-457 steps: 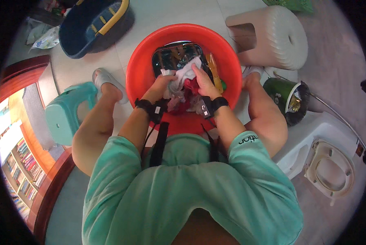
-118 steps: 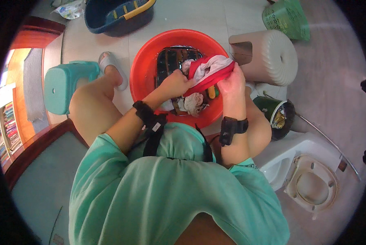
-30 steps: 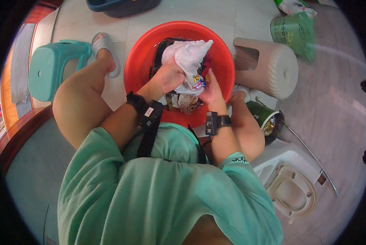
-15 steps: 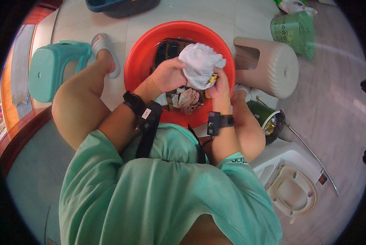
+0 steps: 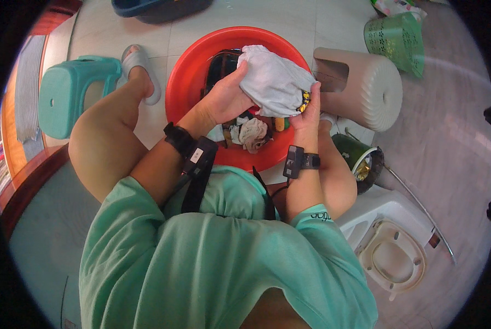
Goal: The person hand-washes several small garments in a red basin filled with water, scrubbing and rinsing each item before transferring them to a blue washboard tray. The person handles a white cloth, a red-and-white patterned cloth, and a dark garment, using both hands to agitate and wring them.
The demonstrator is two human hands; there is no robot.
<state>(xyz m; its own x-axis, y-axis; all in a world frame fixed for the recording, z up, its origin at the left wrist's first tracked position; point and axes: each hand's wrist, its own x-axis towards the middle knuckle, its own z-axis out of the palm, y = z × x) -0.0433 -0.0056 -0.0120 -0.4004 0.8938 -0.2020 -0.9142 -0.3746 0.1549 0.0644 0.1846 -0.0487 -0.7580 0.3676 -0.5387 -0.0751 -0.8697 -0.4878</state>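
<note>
White cloth, one, with a yellow-and-black patch at its near right corner; held raised above the red basin, spanning the space between both hands. Left hand: thumb against the cloth's left edge, the other fingers partly hidden, gripping it. Right hand: closed on the right end, beside the patch. Crumpled pale cloth, in the basin's near part, below the held piece, apart from the fingers.
</note>
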